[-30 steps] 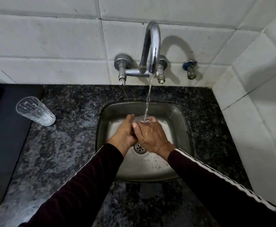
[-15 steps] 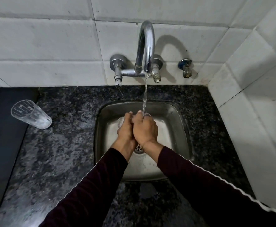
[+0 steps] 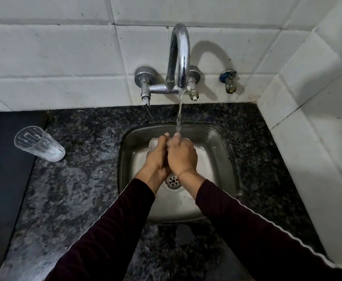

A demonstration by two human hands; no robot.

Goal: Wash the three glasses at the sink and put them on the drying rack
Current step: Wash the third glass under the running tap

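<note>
Head view looks down on a steel sink set into a dark speckled stone surface, where both hands meet under a thin stream of water falling from a curved chrome tap. The left hand and the right hand are pressed side by side above the drain, and each grip is curled round a clear glass held between them; only a bit of the glass shows past the left fingers, so how it is tilted cannot be told. The water lands just at the right hand's knuckles. A second glass stands upright on the surface well to the left of the sink, at the edge of a dark mat. Dark sleeves with a pale stripe cover both forearms. White tiles line the wall behind, and a small valve sits to the right of the tap.
</note>
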